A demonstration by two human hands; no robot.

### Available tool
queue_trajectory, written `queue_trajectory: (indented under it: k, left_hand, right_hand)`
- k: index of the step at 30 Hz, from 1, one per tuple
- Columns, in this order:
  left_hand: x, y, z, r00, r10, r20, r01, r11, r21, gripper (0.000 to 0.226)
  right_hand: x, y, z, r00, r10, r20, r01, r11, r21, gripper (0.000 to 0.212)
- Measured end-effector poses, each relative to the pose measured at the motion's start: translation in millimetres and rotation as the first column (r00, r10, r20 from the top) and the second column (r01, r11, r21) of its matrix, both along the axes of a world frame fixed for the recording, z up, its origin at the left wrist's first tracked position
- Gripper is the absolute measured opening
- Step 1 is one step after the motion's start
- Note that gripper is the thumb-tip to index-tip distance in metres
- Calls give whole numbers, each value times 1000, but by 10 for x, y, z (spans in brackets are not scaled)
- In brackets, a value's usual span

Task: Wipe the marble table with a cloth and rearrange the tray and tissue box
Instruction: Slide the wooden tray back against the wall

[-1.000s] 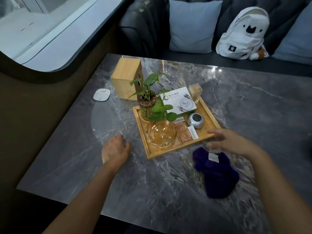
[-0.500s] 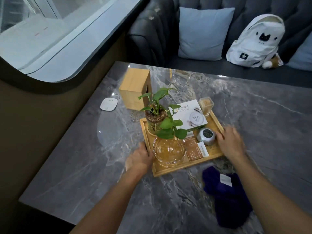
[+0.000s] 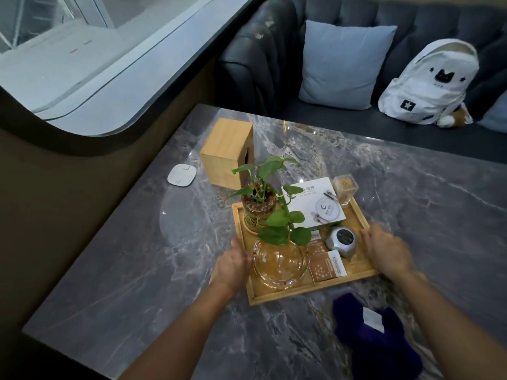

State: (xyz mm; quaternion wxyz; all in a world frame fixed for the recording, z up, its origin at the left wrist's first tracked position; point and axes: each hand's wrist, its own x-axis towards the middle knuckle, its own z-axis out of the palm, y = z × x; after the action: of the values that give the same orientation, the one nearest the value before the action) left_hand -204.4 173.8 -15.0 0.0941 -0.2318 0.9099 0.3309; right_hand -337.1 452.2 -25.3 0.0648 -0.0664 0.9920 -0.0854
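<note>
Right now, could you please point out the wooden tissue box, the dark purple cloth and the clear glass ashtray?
wooden tissue box (image 3: 223, 149): head view, its top face.
dark purple cloth (image 3: 384, 349): head view, its bunched middle.
clear glass ashtray (image 3: 279, 263): head view, its bowl.

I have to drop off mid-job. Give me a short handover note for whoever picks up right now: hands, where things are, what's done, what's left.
Left hand: on the left rim of the wooden tray, gripping it.
Right hand: on the tray's right rim, gripping it.
The tray sits on the marble table, loaded with a potted plant, glass ashtray, white box and a few small items.
Tissue box: standing behind the tray, toward the table's far left corner, untouched.
Cloth: lying loose on the table, near side, right of centre; no hand on it.
Done: both hands placed on the tray.
Left: move the tray, wipe the table, reposition the tray and tissue box.
</note>
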Motion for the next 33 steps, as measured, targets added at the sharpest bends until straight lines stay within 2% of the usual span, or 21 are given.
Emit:
queue_trajectory:
  k: [5, 9, 17, 22, 26, 30, 33]
  left_hand:
    - [178, -17, 6, 999, -35, -29, 35, 999, -28, 37]
    - [446, -105, 29, 996, -48, -71, 48, 999, -4, 31]
    - [984, -374, 37, 982, 180, -64, -182, 983, -28, 46]
    - [1396, -603, 46, 929, 347, -132, -348, 938, 18, 36]
    - [1714, -742, 38, 866, 488, -106, -491, 871, 2, 36]
    - [1979, -868, 55, 788, 610, -86, -611, 791, 9, 36]
    - [2129, -973, 66, 727, 682, -80, -683, 730, 19, 38]
  right_hand:
    - [132, 16, 30, 1000, 18, 12, -18, 1000, 0, 30]
    - [235, -62, 80, 998, 61, 10, -61, 998, 7, 33]
    - [368, -567, 140, 974, 225, -14, -225, 974, -20, 30]
    - [378, -1172, 203, 945, 326, 38, -324, 945, -49, 29]
    - [428, -1681, 224, 861, 507, -34, -504, 861, 70, 32]
    - [498, -2211, 238, 764, 643, -51, -633, 763, 132, 32]
    - [543, -2589, 228, 680, 728, -87, -717, 685, 129, 24]
